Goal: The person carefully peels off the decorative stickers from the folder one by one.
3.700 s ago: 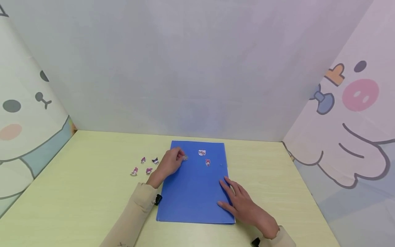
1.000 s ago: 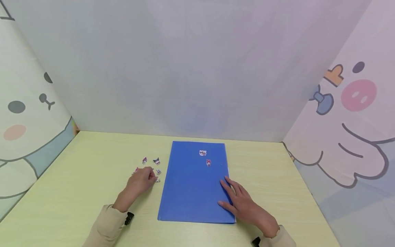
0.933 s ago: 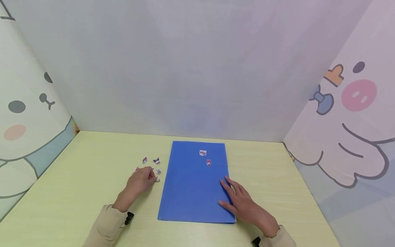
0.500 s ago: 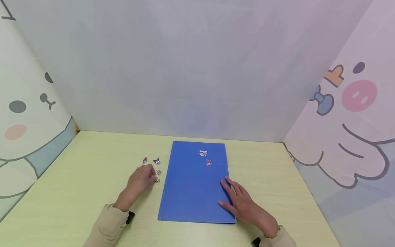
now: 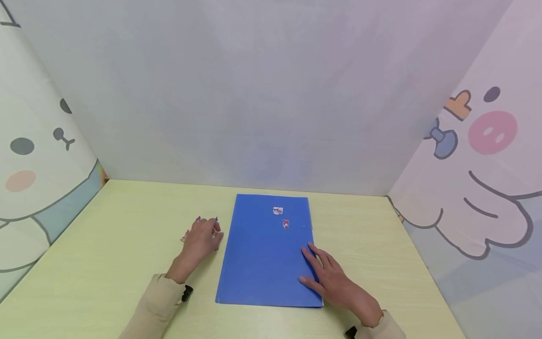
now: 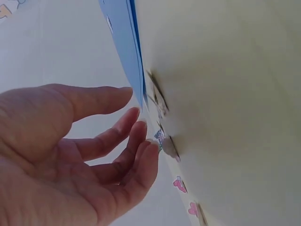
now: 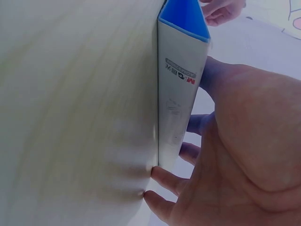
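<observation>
My left hand [image 5: 199, 242] hovers low over the small character stickers [image 5: 185, 236] left of the blue folder [image 5: 268, 263], hiding most of them. In the left wrist view this hand [image 6: 89, 146] has thumb and bent fingers apart with nothing between them, beside several stickers, one of them pink [image 6: 179, 184]. Two stickers lie on the folder's upper part, a white one [image 5: 277, 211] and a pink one [image 5: 285, 224]. My right hand [image 5: 336, 285] rests spread at the folder's lower right edge. The right wrist view shows it [image 7: 244, 150] against the folder's white side [image 7: 176, 99].
The folder lies on a pale wooden table [image 5: 131, 240]. A plain light curtain [image 5: 254, 94] stands behind it, with cartoon-printed cloths at the left [image 5: 38, 188] and right [image 5: 478, 188].
Since the oldest frame, my left hand has gone from the folder's upper left to the stickers, and the sticker there has left the folder. Lately the hand has shifted slightly right and its fingers have spread.
</observation>
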Motion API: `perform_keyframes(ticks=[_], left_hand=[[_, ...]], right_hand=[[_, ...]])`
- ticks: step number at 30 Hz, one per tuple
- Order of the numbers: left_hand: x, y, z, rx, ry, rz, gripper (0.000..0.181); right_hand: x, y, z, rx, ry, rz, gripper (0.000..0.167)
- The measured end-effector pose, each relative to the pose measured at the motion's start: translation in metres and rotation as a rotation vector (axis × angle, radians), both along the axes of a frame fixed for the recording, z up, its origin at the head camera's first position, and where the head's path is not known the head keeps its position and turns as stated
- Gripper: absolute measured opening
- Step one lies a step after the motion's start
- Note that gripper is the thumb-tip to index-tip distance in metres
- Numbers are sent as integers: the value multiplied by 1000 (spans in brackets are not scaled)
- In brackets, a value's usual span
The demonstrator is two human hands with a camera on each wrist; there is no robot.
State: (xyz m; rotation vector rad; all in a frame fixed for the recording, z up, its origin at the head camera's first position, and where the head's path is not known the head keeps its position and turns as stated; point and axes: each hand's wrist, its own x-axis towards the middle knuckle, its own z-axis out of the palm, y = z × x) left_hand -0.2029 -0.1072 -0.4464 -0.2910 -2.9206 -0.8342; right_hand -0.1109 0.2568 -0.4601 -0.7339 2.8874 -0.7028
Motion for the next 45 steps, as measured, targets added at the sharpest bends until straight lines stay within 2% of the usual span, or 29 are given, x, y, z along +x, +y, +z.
perform_keyframes(ticks=[5,9,15,20,26,29,35,45], left_hand=[[-6,6,-2,19,2,-4,10],[-10,12,-2,41,-7,6,11],[-17,25,0,66,-29,14,11],[-22,36,2,86,-35,-2,13],[-29,48,1,112,-12,-37,13],[-32,55,1,116,-13,-49,14],[-38,66,0,130,-28,-78,15],[-49,81,-4,143,-45,-106,17]], right_hand=[[0,0,-3,-7,53,10,67],[0,1,-5,-27,59,8,66],[-2,4,-13,1,143,33,67],[-2,3,-14,-44,122,19,66],[-5,6,-25,-6,148,9,68],[-4,6,-22,-18,141,10,68],[0,1,-2,0,56,8,66],[0,1,-1,22,45,5,66]])
